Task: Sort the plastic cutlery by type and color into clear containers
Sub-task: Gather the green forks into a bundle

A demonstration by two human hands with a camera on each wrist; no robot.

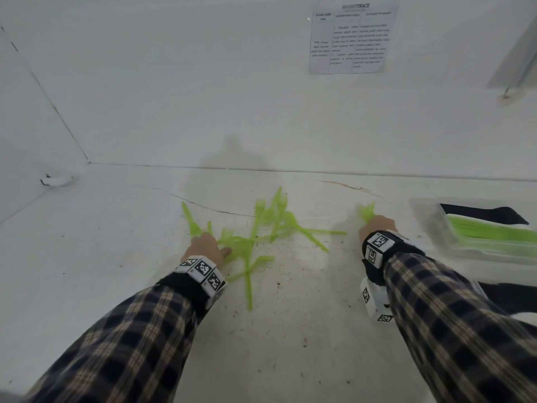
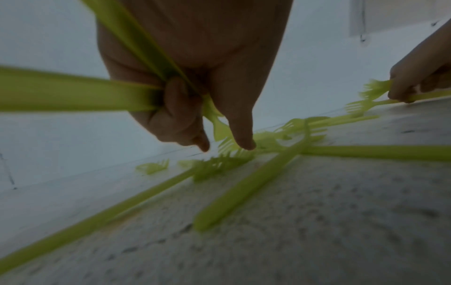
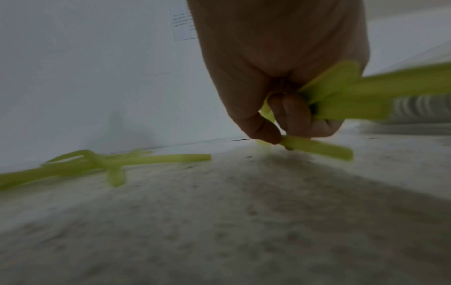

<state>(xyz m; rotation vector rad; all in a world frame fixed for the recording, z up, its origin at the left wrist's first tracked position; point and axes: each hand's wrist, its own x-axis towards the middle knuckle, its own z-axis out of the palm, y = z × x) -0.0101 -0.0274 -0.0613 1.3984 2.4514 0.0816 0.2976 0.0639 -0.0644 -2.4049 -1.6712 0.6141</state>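
A loose pile of lime-green plastic forks [image 1: 261,228] lies on the white tabletop, also seen as forks [image 2: 246,185] close to the left wrist camera. My left hand [image 1: 205,247] sits at the pile's left edge and grips several green forks [image 2: 136,63] in its curled fingers, with thumb and a fingertip [image 2: 244,142] down on the pile. My right hand [image 1: 376,225], to the right of the pile, holds a bunch of green forks [image 3: 341,96] and pinches one more handle [image 3: 317,147] near the table. A clear container [image 1: 482,237] with green cutlery stands at the right.
White walls close the table [image 1: 116,271] at the back and left. A printed sheet [image 1: 350,39] hangs on the back wall. A dark cloth [image 1: 482,213] lies under and behind the container. The tabletop is speckled with dirt and a crack runs behind the pile.
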